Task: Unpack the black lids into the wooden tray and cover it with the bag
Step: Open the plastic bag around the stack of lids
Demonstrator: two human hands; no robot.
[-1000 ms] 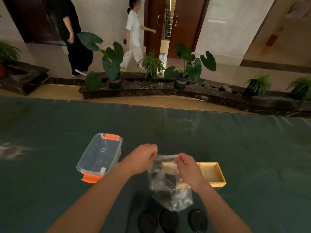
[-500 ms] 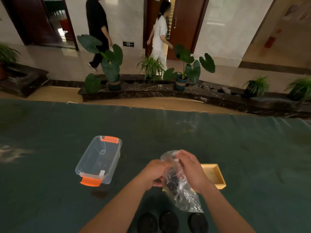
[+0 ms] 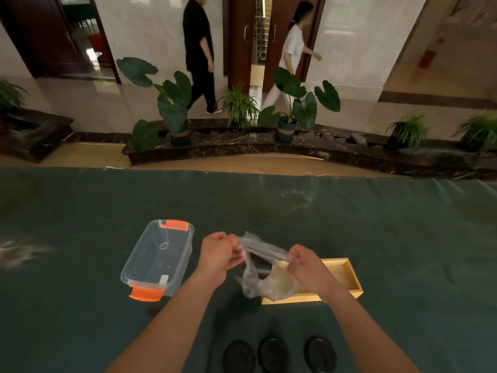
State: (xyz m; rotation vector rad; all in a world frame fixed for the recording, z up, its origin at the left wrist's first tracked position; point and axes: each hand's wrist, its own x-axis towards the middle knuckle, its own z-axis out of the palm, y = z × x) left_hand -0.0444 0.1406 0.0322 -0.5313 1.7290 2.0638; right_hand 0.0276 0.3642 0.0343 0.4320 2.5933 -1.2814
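Observation:
A clear plastic bag [image 3: 265, 281] hangs between my hands over the left end of the wooden tray [image 3: 347, 278]. My left hand [image 3: 219, 255] pinches the bag's mouth on the left, and my right hand [image 3: 305, 263] pinches it on the right, so the mouth is stretched wide. Inside the bag shows a dark ribbed black lid [image 3: 259, 267]. Three more black lids [image 3: 273, 354] lie in a row on the green table near its front edge.
An empty clear plastic box [image 3: 158, 258] with orange clips stands left of my hands on the green table cover [image 3: 403, 238]. Beyond the far edge are potted plants [image 3: 174, 109] on a dark ledge, and two people walk past behind them.
My hands were bunched together on the bag; they have now moved apart and pulled its mouth open. The people in the background have walked to the right.

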